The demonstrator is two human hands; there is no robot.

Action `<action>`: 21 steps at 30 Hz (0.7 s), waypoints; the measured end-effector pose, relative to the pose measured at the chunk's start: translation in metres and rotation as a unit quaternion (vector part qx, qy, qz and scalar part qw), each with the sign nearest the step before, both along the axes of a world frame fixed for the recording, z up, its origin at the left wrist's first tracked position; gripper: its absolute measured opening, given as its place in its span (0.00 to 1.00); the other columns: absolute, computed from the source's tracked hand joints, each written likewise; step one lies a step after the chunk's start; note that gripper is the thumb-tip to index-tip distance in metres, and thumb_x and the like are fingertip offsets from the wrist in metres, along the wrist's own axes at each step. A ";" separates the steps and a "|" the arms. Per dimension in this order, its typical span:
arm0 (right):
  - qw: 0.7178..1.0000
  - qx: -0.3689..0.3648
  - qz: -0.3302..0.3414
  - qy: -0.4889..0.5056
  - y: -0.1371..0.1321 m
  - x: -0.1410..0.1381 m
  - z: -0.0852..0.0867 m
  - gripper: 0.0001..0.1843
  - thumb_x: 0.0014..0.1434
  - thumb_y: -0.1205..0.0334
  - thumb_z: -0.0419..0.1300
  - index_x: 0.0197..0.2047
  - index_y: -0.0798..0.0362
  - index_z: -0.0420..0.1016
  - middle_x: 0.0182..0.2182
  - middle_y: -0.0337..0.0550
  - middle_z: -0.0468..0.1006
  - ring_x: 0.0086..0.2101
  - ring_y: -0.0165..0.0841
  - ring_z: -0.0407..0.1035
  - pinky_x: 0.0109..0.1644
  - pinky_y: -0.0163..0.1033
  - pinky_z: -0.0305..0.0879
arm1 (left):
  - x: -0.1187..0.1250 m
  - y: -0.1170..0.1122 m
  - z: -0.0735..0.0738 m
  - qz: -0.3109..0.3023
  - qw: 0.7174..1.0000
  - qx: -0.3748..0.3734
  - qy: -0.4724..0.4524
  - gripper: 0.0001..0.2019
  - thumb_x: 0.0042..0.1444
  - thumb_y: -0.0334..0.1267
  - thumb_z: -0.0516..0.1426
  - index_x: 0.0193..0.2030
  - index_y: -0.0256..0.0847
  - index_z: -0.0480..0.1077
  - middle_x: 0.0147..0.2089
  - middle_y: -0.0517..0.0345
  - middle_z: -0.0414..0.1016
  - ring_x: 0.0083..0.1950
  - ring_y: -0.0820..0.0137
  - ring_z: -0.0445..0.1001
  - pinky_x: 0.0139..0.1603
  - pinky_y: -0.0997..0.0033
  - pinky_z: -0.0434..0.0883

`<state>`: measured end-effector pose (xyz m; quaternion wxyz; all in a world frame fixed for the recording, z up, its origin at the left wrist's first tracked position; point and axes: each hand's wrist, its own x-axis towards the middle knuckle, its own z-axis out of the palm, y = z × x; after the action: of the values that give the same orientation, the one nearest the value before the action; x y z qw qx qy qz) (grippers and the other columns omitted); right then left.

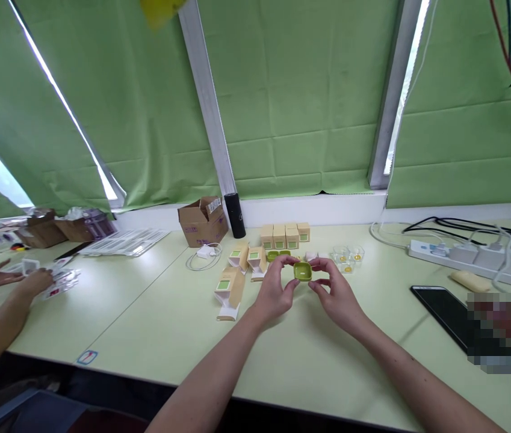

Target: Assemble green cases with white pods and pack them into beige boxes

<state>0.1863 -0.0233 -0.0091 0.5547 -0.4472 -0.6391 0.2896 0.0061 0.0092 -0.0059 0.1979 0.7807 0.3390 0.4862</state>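
Between my two hands, above the table, I hold a small square olive-green dish [303, 272]. My left hand [277, 290] pinches its left side, while the fingers of my right hand [334, 291] grip the right side. Behind my left fingers sit more green pieces [273, 255], partly covered. To the left are several small tan cartons with green labels, among them a carton with its flap open [230, 287]. A row of closed tan boxes [279, 236] stands farther back. Clear little cups with yellow centres [348, 257] lie beyond my right hand.
A cardboard box [203, 222] and a black bottle [235, 215] stand by the wall. At right lie a power strip [472, 260] with cables and a dark tablet or phone [445, 310]. Another person's hands [34, 282] handle clear packets at far left.
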 end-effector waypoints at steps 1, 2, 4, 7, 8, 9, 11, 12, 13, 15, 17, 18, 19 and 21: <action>1.000 0.000 -0.003 -0.001 0.000 0.000 0.000 0.15 0.62 0.58 0.57 0.52 0.45 0.66 0.55 0.49 0.73 0.55 0.43 0.68 0.53 0.52 0.75 | 0.001 0.000 0.001 -0.002 1.000 0.000 -0.009 0.21 0.59 0.29 0.59 0.58 0.45 0.65 0.58 0.48 0.73 0.61 0.59 0.72 0.63 0.53 0.69; 1.000 0.000 -0.005 -0.002 0.000 0.000 0.000 0.15 0.62 0.57 0.57 0.52 0.45 0.66 0.54 0.49 0.73 0.55 0.43 0.68 0.53 0.52 0.75 | 0.001 -0.001 0.002 -0.005 1.000 -0.001 -0.017 0.20 0.60 0.30 0.59 0.58 0.45 0.65 0.58 0.49 0.74 0.61 0.59 0.72 0.63 0.54 0.69; 1.000 0.001 -0.007 -0.002 0.001 0.001 -0.001 0.14 0.63 0.57 0.57 0.52 0.45 0.65 0.54 0.49 0.73 0.55 0.43 0.69 0.53 0.52 0.75 | 0.002 -0.001 0.003 -0.011 1.000 -0.003 -0.029 0.19 0.61 0.31 0.60 0.58 0.45 0.65 0.57 0.49 0.74 0.60 0.60 0.73 0.62 0.55 0.69; 1.000 0.001 -0.005 0.002 0.001 0.001 -0.001 0.15 0.63 0.56 0.57 0.53 0.45 0.64 0.54 0.49 0.73 0.54 0.42 0.69 0.53 0.51 0.74 | 0.003 -0.001 0.004 -0.024 0.998 -0.007 -0.050 0.17 0.63 0.34 0.59 0.57 0.45 0.65 0.56 0.49 0.75 0.58 0.61 0.74 0.60 0.56 0.71; 1.000 0.000 -0.005 0.003 0.001 0.002 -0.001 0.15 0.63 0.56 0.57 0.53 0.45 0.64 0.54 0.49 0.73 0.55 0.42 0.69 0.53 0.51 0.74 | 0.003 0.000 0.004 -0.028 0.998 -0.009 -0.060 0.16 0.63 0.34 0.60 0.57 0.45 0.64 0.56 0.49 0.76 0.58 0.61 0.74 0.59 0.57 0.71; 1.000 -0.001 -0.005 0.003 0.001 0.002 0.000 0.15 0.63 0.55 0.57 0.53 0.45 0.63 0.54 0.49 0.73 0.55 0.42 0.69 0.53 0.50 0.74 | 0.003 0.001 0.004 -0.030 0.997 -0.012 -0.070 0.16 0.64 0.35 0.60 0.57 0.45 0.64 0.55 0.48 0.76 0.57 0.61 0.75 0.58 0.57 0.72; 1.000 -0.003 -0.006 0.002 0.000 0.001 0.000 0.16 0.63 0.55 0.57 0.53 0.44 0.63 0.54 0.49 0.73 0.56 0.42 0.69 0.53 0.50 0.74 | 0.003 0.003 0.002 -0.029 0.996 -0.021 -0.085 0.14 0.64 0.36 0.60 0.56 0.44 0.65 0.54 0.48 0.77 0.56 0.62 0.75 0.58 0.58 0.72; 1.000 -0.003 -0.006 0.000 0.000 0.001 0.001 0.16 0.63 0.55 0.57 0.54 0.44 0.63 0.55 0.49 0.73 0.56 0.42 0.69 0.53 0.50 0.74 | 0.004 0.005 0.001 -0.027 0.995 -0.026 -0.089 0.13 0.65 0.37 0.59 0.55 0.44 0.66 0.54 0.48 0.77 0.55 0.62 0.76 0.57 0.58 0.73; 1.000 -0.004 -0.006 -0.001 0.000 0.000 0.001 0.17 0.63 0.55 0.57 0.54 0.44 0.63 0.55 0.49 0.73 0.56 0.42 0.69 0.53 0.50 0.74 | 0.004 0.006 0.000 -0.026 0.995 -0.031 -0.091 0.12 0.65 0.38 0.59 0.54 0.44 0.67 0.53 0.48 0.78 0.54 0.62 0.76 0.57 0.58 0.73; 1.000 -0.004 -0.002 -0.007 -0.001 0.000 0.001 0.18 0.63 0.56 0.57 0.55 0.44 0.63 0.57 0.49 0.72 0.57 0.43 0.69 0.53 0.51 0.74 | 0.004 0.008 -0.002 -0.020 0.994 -0.041 -0.096 0.11 0.66 0.40 0.59 0.53 0.43 0.68 0.52 0.48 0.78 0.52 0.63 0.77 0.56 0.59 0.74; 1.000 -0.004 0.007 -0.017 -0.002 -0.001 0.001 0.19 0.63 0.56 0.56 0.57 0.43 0.63 0.58 0.48 0.71 0.58 0.42 0.68 0.54 0.51 0.74 | 0.003 0.010 -0.003 -0.007 0.993 -0.053 -0.104 0.10 0.66 0.41 0.58 0.51 0.43 0.69 0.49 0.49 0.78 0.50 0.64 0.77 0.54 0.61 0.75; 1.000 -0.003 0.010 -0.024 -0.003 -0.001 0.001 0.20 0.64 0.57 0.56 0.59 0.42 0.63 0.59 0.48 0.70 0.58 0.42 0.67 0.54 0.51 0.74 | 0.003 0.011 -0.003 0.000 0.992 -0.060 -0.108 0.10 0.66 0.42 0.58 0.51 0.42 0.70 0.48 0.49 0.78 0.49 0.64 0.78 0.53 0.62 0.75; 0.999 -0.001 0.013 -0.032 -0.003 -0.002 0.001 0.21 0.64 0.57 0.56 0.60 0.41 0.63 0.60 0.47 0.70 0.59 0.42 0.66 0.54 0.50 0.74 | 0.003 0.012 -0.003 0.005 0.991 -0.067 -0.114 0.10 0.66 0.43 0.58 0.50 0.42 0.70 0.47 0.49 0.78 0.49 0.64 0.78 0.52 0.63 0.76; 0.999 0.005 0.016 -0.049 -0.003 -0.002 -0.001 0.23 0.64 0.59 0.55 0.63 0.40 0.63 0.60 0.46 0.70 0.58 0.41 0.66 0.54 0.50 0.74 | 0.003 0.014 -0.004 0.008 0.989 -0.080 -0.127 0.11 0.66 0.45 0.58 0.49 0.42 0.71 0.46 0.50 0.79 0.47 0.64 0.79 0.50 0.64 0.77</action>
<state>0.1845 -0.0264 -0.0103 0.5198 -0.4477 -0.6742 0.2734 0.0091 0.0235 -0.0097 0.2972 0.6916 0.3554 0.5541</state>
